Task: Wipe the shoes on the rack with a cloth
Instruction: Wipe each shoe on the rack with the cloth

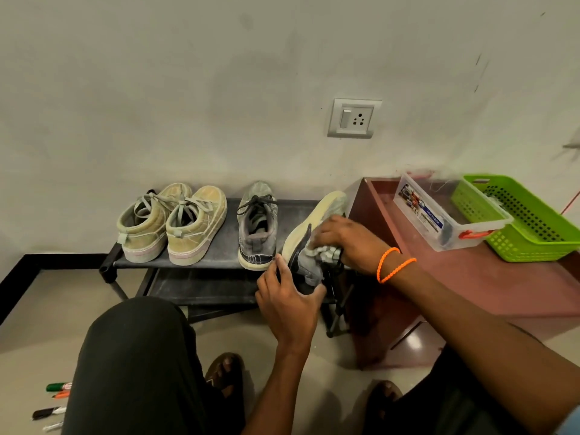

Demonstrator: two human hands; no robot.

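1. The left hand (287,301) grips the heel end of a grey sneaker (309,243), tipped sole-outward at the right end of the black shoe rack (219,255).
2. The right hand (343,238) clutches a bunched grey cloth (320,251) against that sneaker.
3. Its grey mate (257,227) and a tan high-top pair (172,222) stand upright on the rack's top shelf.
4. A green basket (521,218) sits on the reddish worktop (502,284).

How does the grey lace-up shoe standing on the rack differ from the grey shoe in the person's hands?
The grey lace-up shoe stands upright on the black rack, sole down, untouched. The grey shoe in the hands is tipped on its side, pale sole showing, gripped at the heel by the left hand while the right hand presses a cloth on it. Both look grey with pale soles.
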